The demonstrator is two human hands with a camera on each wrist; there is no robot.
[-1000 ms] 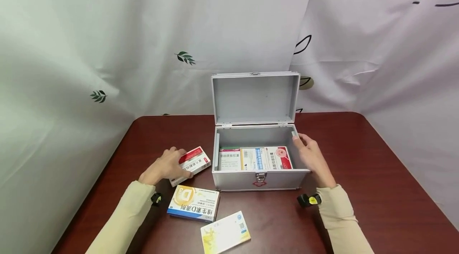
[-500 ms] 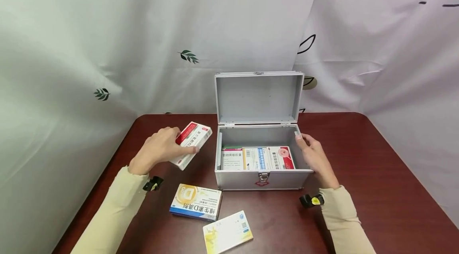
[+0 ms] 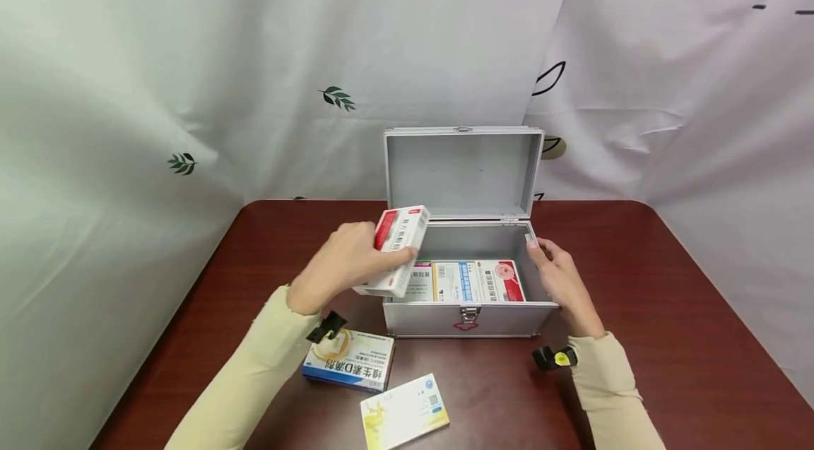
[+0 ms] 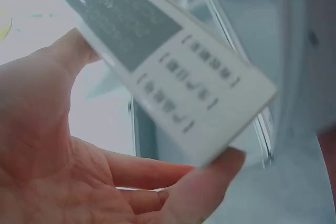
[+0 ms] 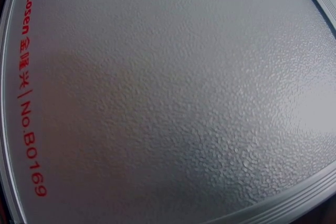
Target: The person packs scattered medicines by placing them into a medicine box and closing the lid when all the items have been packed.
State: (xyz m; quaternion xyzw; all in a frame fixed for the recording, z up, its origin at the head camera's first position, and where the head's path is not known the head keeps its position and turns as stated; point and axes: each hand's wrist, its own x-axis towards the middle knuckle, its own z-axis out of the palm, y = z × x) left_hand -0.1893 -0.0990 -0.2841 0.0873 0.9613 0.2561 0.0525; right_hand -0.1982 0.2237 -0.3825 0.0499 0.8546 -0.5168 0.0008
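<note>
A white and red medicine box (image 3: 404,229) is pinched between the thumb and fingers of my left hand (image 3: 346,261), tilted above the left end of an open silver medicine case (image 3: 426,323). In the left wrist view the printed side of that medicine box (image 4: 173,72) shows, with the left hand (image 4: 79,145) at its edges. Several medicine boxes (image 3: 461,282) lie side by side inside the case. My right hand (image 3: 562,284) grips the case's right rim, thumb over the edge. The right wrist view shows only the case's textured side wall (image 5: 168,93); the hand is hidden there.
A vitamin D box (image 3: 356,365) with a blue edge lies on the dark red table (image 3: 636,280), left in front of the case. Closer to me is a white and yellow box (image 3: 405,411). The case's lid (image 3: 464,174) stands upright, before a pale curtain (image 3: 432,33).
My left hand has lifted the white and red medicine box off the table and carried it right, over the case. The right hand keeps its place on the rim.
</note>
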